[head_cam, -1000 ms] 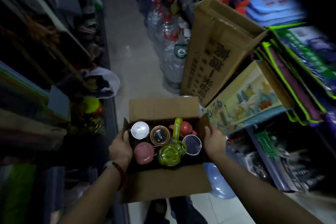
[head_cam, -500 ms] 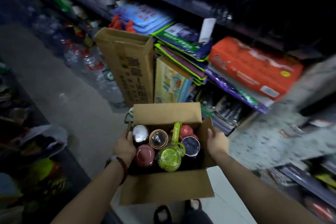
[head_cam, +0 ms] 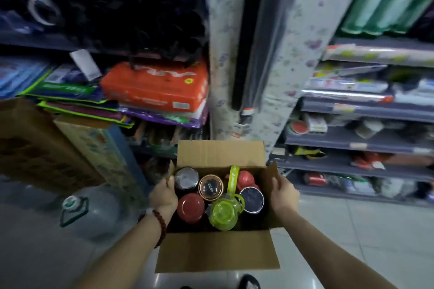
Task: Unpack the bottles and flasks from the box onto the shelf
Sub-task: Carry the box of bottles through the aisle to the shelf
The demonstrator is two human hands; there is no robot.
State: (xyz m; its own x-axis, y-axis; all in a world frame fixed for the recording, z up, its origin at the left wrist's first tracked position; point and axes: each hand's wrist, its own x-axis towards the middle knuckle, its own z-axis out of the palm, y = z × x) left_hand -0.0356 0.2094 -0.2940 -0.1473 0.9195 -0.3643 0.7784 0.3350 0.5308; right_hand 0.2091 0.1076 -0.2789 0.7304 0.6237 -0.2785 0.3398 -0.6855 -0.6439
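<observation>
Bottles stand packed in the box at lower centre — left hand and right hand grasp its side flaps. Unpacking hasn't begun; next, probably, set it down by the shelf.

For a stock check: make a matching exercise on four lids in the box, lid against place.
Lids:
1. silver lid
2. green lid
3. red lid
4. bronze-rimmed lid

Places:
A. near row, beside the left hand
B. far left corner
C. far row, right of silver
D. near row, middle

Pairs: 1-B, 2-D, 3-A, 4-C
</observation>
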